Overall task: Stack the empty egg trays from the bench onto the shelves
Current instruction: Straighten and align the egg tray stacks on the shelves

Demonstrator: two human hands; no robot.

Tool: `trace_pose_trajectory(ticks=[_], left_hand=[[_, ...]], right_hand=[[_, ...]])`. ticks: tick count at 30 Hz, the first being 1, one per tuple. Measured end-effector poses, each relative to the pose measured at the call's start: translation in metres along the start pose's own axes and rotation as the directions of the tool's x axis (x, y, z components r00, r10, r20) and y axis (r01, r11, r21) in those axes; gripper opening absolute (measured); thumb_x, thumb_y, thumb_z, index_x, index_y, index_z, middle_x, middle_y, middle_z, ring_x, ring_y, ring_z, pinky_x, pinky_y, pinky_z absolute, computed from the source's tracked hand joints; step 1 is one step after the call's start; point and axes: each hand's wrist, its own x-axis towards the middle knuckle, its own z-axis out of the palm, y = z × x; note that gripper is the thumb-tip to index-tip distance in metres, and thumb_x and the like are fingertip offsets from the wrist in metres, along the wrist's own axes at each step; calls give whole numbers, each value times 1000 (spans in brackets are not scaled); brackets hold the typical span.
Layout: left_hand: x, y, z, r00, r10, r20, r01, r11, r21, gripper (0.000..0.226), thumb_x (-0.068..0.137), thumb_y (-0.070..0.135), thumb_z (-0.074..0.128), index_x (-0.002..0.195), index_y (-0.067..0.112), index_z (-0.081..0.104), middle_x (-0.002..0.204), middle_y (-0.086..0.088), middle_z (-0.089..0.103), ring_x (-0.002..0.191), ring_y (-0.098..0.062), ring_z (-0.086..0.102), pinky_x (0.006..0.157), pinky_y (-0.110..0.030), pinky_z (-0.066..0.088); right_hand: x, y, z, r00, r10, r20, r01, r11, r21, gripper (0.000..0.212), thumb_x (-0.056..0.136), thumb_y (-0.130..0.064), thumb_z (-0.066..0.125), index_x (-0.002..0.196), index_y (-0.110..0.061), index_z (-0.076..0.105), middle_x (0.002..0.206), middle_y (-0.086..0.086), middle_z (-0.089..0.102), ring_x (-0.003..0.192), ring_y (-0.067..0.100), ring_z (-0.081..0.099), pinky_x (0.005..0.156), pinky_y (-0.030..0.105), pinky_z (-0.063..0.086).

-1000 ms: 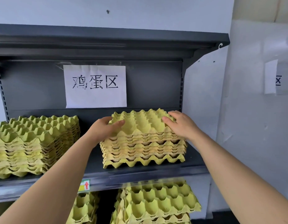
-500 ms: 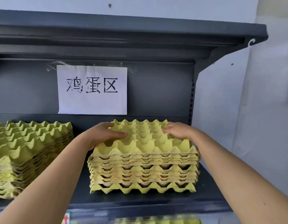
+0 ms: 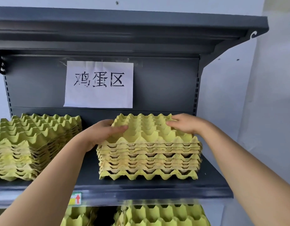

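Egg tray stack (image 3: 149, 157) now sits squarer on the shelf's (image 3: 141, 188) right end; left hand (image 3: 100, 134) curls fingers round its edge, right hand (image 3: 186, 124) flat-fingered on top, so press evenly to nest, then release

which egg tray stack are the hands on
The right stack on the middle shelf: left hand grips, right hand rests on its top tray. The left stack and lower stacks sit untouched.

two bare forearms fill the lower left and lower right corners of the frame, uncovered from the frame edge up to the wrists. the left hand (image 3: 105, 132) and right hand (image 3: 185, 123) are bare as well; the nails are too blurred to tell.
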Motion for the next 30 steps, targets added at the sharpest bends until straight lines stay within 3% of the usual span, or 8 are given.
trace_pose_trajectory(ticks=[2,4,7,11,16,20,24,30], left_hand=[[-13,-11,1,1000,21,-2,-21,999,-26,117,43,72,81,143,23,42,127,6,59,110,-12,57,98,-33,39],[-25,-20,4,999,53,1,-53,997,-51,134,43,72,81,153,23,23,146,-3,44,121,-17,50,98,-32,37],[-39,-31,14,995,94,-42,-96,994,-51,123,60,61,80,156,23,13,146,-1,43,128,-18,47,100,-30,36],[-44,-35,25,971,196,-135,-191,981,43,105,67,65,74,151,25,25,129,12,55,120,-15,55,97,-31,45],[-42,-36,24,976,172,-132,-169,985,37,118,59,76,72,153,26,20,143,6,49,128,-19,49,105,-40,43],[-49,-35,29,967,169,-190,-184,981,-66,91,69,57,77,145,27,36,109,23,58,106,-9,57,84,-26,43],[-47,-32,35,974,120,-194,-131,990,-45,113,61,69,75,152,26,24,147,3,46,129,-23,49,99,-36,44],[-45,-26,45,974,78,-211,-77,997,15,114,58,74,71,151,26,27,144,-4,48,123,-26,53,98,-42,48]], right_hand=[[-21,-9,5,1000,-26,-10,26,1000,-9,66,95,-56,41,146,-15,36,152,3,35,135,21,38,104,30,33],[-41,-16,11,999,-23,-42,22,1000,-20,69,94,-59,37,148,-17,32,155,2,30,138,20,34,108,31,30],[-69,-21,21,996,13,-91,-22,995,-95,75,91,-67,30,150,-20,27,157,0,24,142,19,27,113,37,26],[-87,-23,37,987,10,-161,-49,968,-245,78,89,-72,14,152,-26,20,158,0,20,145,19,18,116,39,19],[-90,-23,42,983,60,-173,-101,966,-237,75,91,-70,13,151,-26,22,157,2,24,144,20,21,115,40,23],[-96,-29,40,978,46,-204,-99,962,-256,72,93,-66,16,150,-22,25,155,5,29,142,22,27,114,41,28],[-111,-17,53,936,5,-352,-88,971,-221,57,100,-52,22,148,-21,31,152,7,35,141,22,27,113,38,28],[-113,-3,58,926,6,-378,-79,981,-177,52,101,-49,23,147,-26,31,150,4,37,141,21,26,114,40,29]])
